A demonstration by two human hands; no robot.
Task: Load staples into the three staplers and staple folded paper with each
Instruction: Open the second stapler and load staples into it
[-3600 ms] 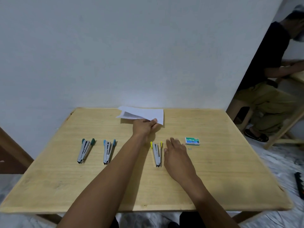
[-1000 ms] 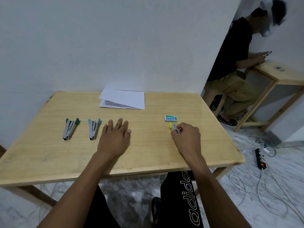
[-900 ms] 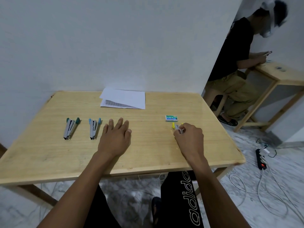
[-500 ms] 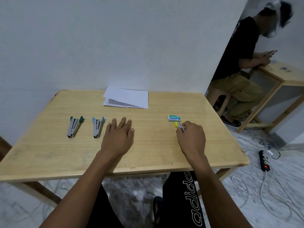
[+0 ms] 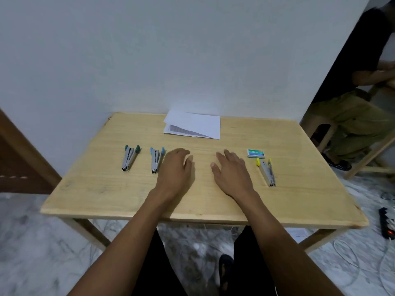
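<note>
Three small metal staplers lie on the wooden table (image 5: 111, 193). The green-tipped stapler (image 5: 128, 158) is at the left, and the blue-tipped stapler (image 5: 156, 160) lies just right of it. The yellow-tipped stapler (image 5: 266, 171) sits at the right, below the green staple box (image 5: 255, 153). White paper sheets (image 5: 193, 127) lie at the table's far edge by the wall. My left hand (image 5: 175, 169) rests flat on the table next to the blue-tipped stapler. My right hand (image 5: 232, 171) rests flat near the middle, apart from the yellow-tipped stapler. Neither hand holds anything.
A seated person (image 5: 354, 99) is at the right beside another wooden table. A power strip (image 5: 386, 225) and white cables lie on the marble floor at the right. A brown door panel (image 5: 19, 159) stands at the left.
My right hand let go of the yellow-tipped stapler and moved left to rest flat on the table. The stapler now lies alone below the staple box. My left hand stayed put.
</note>
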